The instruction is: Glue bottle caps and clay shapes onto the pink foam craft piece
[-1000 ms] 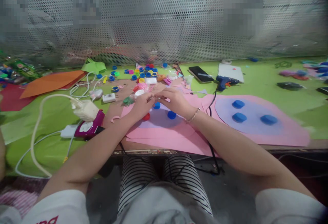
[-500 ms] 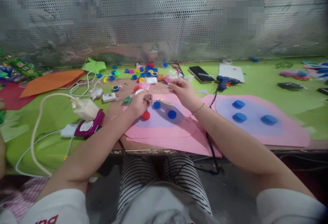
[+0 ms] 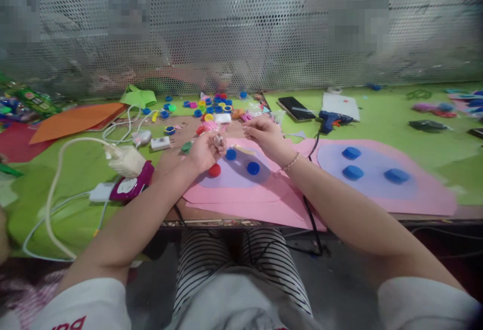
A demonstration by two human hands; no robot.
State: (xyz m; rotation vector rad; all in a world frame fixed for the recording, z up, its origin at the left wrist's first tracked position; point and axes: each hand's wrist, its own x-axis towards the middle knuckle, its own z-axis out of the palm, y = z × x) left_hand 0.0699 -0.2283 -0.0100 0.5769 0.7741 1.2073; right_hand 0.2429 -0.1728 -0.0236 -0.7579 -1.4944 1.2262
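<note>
My left hand [image 3: 206,153] is closed above the left part of a light purple paper [image 3: 234,180], which lies on pink paper [image 3: 226,196]. A small greyish thing shows at its curled fingertips, too blurred to name. To the right, my right hand [image 3: 268,141] hovers with thumb and fingers pinched together; what sits between them is too small to make out. Below the hands, a red bottle cap [image 3: 215,170], a blue bottle cap [image 3: 231,155] and a second blue bottle cap [image 3: 253,168] rest on the purple paper, near a pale yellow strip [image 3: 244,150].
Several loose caps [image 3: 219,103] are scattered behind the hands. A phone [image 3: 296,108] and a blue glue gun [image 3: 334,118] lie back right. Another pink-and-purple paper piece [image 3: 377,181] bears blue caps. Plugs and a power strip [image 3: 132,184] with cables stand left.
My left hand has turned slightly, showing more of its palm and the greyish thing. My right hand has shifted a little left and down. A green item has come into view at the far left.
</note>
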